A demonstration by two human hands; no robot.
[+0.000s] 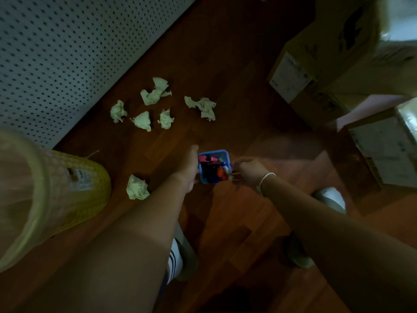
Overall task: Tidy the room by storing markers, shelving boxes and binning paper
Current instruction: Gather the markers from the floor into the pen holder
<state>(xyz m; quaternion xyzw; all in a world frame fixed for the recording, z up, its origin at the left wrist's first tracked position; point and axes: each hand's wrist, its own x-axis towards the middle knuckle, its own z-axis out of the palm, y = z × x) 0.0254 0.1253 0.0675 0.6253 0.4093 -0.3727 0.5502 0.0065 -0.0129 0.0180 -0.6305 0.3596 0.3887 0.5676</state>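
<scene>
A small blue holder (224,153) full of coloured markers (220,172) stands on the wooden floor. My left hand (188,168) grips its left side. My right hand (249,171) is curled at its right side and pinches thin sticks or pencils (235,177) at the holder's rim. Several crumpled paper balls (144,119) lie on the floor beyond, and one more paper ball (136,187) lies near the yellow bin (90,184) at the left. Cardboard boxes (316,64) stand at the upper right.
A white perforated panel (56,53) runs along the upper left. Another box with a printed side (383,152) sits at the right edge. My feet in white socks and shoes (331,197) stand on the floor (237,222) below the holder.
</scene>
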